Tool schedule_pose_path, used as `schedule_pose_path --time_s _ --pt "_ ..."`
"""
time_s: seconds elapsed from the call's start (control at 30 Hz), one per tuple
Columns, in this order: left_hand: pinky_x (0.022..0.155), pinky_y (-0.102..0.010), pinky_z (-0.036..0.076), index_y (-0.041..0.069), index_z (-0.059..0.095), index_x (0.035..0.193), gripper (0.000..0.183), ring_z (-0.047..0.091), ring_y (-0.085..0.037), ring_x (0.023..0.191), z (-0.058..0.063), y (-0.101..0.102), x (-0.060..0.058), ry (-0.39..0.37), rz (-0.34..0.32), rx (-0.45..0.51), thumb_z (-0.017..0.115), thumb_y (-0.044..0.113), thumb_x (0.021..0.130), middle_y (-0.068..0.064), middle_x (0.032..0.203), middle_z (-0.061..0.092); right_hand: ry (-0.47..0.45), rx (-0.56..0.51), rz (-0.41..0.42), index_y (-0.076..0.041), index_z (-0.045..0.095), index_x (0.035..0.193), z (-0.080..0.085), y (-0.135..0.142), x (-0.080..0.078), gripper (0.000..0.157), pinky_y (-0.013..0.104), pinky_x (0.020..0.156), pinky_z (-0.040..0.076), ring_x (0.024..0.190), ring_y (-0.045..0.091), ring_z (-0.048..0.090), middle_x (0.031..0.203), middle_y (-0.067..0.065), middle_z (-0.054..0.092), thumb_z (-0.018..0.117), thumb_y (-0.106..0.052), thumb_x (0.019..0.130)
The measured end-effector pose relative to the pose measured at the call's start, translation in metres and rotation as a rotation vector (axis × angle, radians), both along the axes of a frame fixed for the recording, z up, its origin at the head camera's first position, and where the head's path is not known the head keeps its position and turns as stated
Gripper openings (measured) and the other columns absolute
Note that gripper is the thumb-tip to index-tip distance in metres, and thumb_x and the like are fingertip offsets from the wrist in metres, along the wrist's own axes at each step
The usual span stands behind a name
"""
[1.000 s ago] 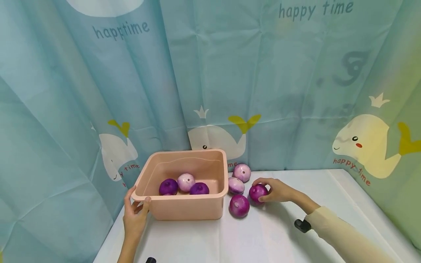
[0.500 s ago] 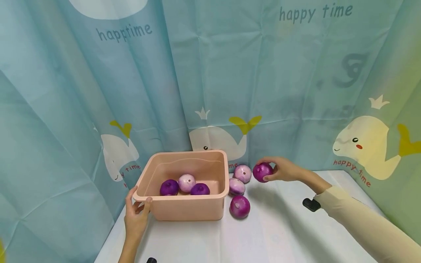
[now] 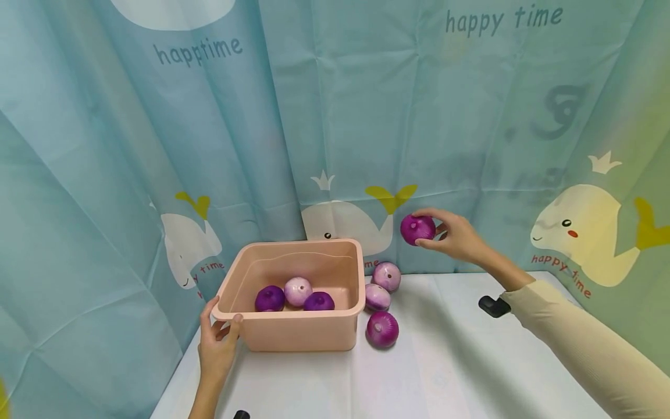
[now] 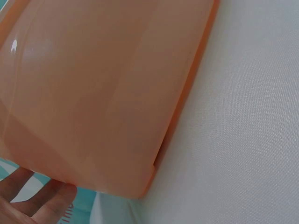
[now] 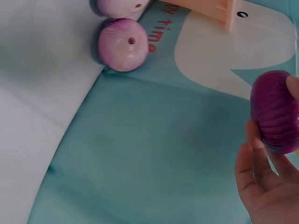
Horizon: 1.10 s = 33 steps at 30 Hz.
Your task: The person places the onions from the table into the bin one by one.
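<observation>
Tabletop [image 3: 293, 387] supports all items except the held onion. At the far left, the left hand [image 3: 216, 349] holds the near-left corner of the rim of the pink box [image 3: 295, 331], thumb on the front, fingers along the left side. The box stands toward the tabletop's left edge, near its back edge. Inside, from left: dark purple onion [image 3: 270, 298], pale onion [image 3: 298, 291], second purple onion [image 3: 319, 301]. Just beyond the box's right wall sit a two-tone onion [image 3: 377, 297], a magenta onion [image 3: 382, 329] nearer the front edge, and a light pink onion [image 3: 387, 276] at the back edge. Further right, the held onion [image 3: 417, 230] is clear of the tabletop, above its back edge, gripped between thumb and fingers of the right hand [image 3: 457, 237]; the grip spans the onion's width.

Caution: the smooth, rounded skin could slip if fingertip pressure slackens; a dropped onion could strike the light pink onion or roll. A pull on the rim by the left hand could shift the box.

Count: hands, two; box, one; onions, seven visible: three inside, three on the tabletop, one held. The front wall may hide more.
</observation>
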<state>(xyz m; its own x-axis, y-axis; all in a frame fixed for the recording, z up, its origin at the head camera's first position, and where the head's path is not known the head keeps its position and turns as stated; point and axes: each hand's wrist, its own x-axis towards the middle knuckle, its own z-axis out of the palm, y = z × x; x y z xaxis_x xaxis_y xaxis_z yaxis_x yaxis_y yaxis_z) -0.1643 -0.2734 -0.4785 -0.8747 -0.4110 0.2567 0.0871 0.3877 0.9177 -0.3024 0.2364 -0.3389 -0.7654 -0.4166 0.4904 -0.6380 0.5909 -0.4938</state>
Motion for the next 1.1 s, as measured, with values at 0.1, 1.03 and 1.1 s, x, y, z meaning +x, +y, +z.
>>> schedule_pose_path --time_s 0.1,1.03,1.1 --pt "0.078 0.0 0.042 0.031 0.025 0.162 0.071 0.054 -0.033 0.126 0.001 0.0 0.0 -0.004 0.004 -0.001 0.064 0.033 0.103 -0.016 0.162 0.035 0.012 -0.007 -0.026 -0.015 0.065 0.134 0.003 -0.001 -0.001 0.056 0.029 0.069 0.059 0.08 0.02 0.069 0.13 0.012 0.066 0.088 -0.02 0.083" --pt "0.081 -0.001 0.043 0.03 0.027 0.161 0.069 0.049 0.007 0.107 0.001 0.0 0.001 0.005 0.02 0.009 0.065 0.032 0.102 -0.013 0.161 0.037 -0.077 0.127 0.165 -0.015 0.066 0.133 0.038 -0.071 -0.012 0.054 0.034 0.074 0.06 0.079 0.017 0.071 0.121 0.009 0.068 0.087 -0.018 0.084" --pt "0.081 -0.001 0.042 0.031 0.027 0.161 0.07 0.048 0.007 0.108 0.001 0.001 0.001 -0.002 0.014 0.011 0.065 0.032 0.102 -0.014 0.162 0.036 -0.093 0.132 0.195 -0.015 0.066 0.132 0.039 -0.083 -0.014 0.052 0.033 0.075 0.06 0.081 0.016 0.071 0.12 0.007 0.068 0.087 -0.017 0.084"
